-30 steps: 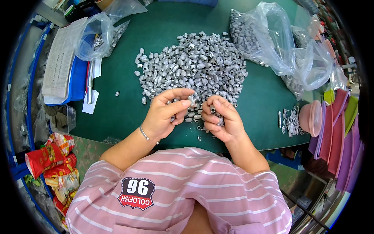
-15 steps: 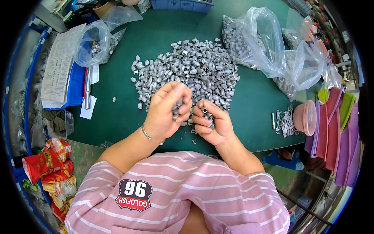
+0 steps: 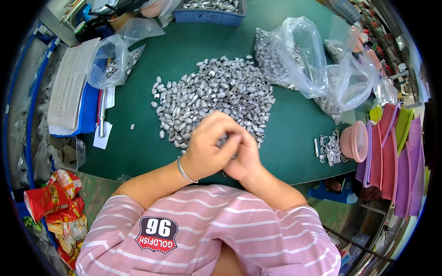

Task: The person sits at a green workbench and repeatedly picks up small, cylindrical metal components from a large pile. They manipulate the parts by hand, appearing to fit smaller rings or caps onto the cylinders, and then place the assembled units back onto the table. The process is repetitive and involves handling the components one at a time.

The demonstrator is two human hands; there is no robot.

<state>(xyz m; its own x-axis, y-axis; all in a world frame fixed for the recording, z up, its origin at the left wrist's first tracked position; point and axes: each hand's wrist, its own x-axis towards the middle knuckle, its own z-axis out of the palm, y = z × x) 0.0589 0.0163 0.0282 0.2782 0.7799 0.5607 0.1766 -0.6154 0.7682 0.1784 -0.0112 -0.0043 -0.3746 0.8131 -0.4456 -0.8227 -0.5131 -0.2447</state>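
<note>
A heap of small grey barrel-shaped metal pieces [image 3: 216, 87], some showing open ends, lies on the green table [image 3: 133, 161]. At its near edge my two hands are pressed together. My left hand [image 3: 209, 147], with a bracelet at the wrist, curls over several of these pieces; a few grey bits show between the fingers. Cupped against it is my right hand [image 3: 246, 158], its fingers partly hidden behind the left one, closed around the same small metal pieces. How many are held cannot be made out.
Clear bags of metal pieces [image 3: 276, 55] stand back right. A blue bin [image 3: 209, 17] of metal parts is at the far edge. Right of me are a pink cup [image 3: 354, 140] and loose silver parts [image 3: 332, 149]. A metal rod [image 3: 102, 115] and papers [image 3: 71, 87] lie left.
My hands were apart, each with metal pieces in it; now they have come together, the right one partly covered by the left. The view has shifted slightly, showing more of the blue bin.
</note>
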